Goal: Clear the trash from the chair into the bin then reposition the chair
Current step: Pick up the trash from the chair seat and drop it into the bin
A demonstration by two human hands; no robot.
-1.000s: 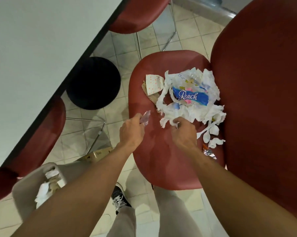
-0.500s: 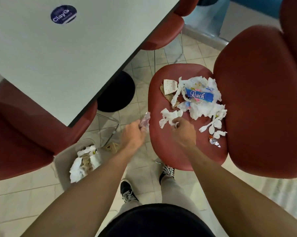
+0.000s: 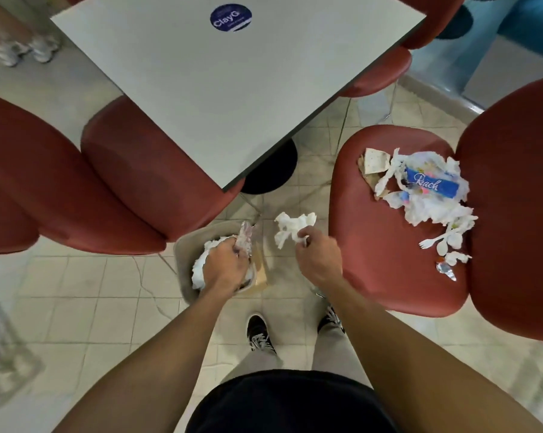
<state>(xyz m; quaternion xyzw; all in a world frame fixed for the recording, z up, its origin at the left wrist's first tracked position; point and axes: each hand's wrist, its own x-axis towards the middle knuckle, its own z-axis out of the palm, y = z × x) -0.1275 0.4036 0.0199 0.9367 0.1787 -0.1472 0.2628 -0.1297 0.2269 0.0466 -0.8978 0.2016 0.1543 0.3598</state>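
Note:
My left hand (image 3: pixel 224 265) grips a clear crumpled wrapper (image 3: pixel 246 236) right over the beige bin (image 3: pixel 187 245), which holds white tissue. My right hand (image 3: pixel 318 257) pinches a crumpled white napkin (image 3: pixel 292 228) in the air between the bin and the red chair (image 3: pixel 376 254). On the chair seat lie a torn white bag with a blue label (image 3: pixel 429 185), a dotted paper piece (image 3: pixel 374 160), white plastic cutlery (image 3: pixel 445 240) and a small foil scrap (image 3: pixel 445 270).
A grey table (image 3: pixel 232 89) with a round blue sticker stands ahead, on a black base (image 3: pixel 273 173). Red chairs (image 3: pixel 76 182) flank it on the left and behind. Another person's shoes (image 3: pixel 23 50) are at the far left. My feet (image 3: pixel 259 334) stand on tiled floor.
Both hands have left the chair seat and swung left. The left hand now sits over the bin with the wrapper, and the right has lifted the napkin off the seat.

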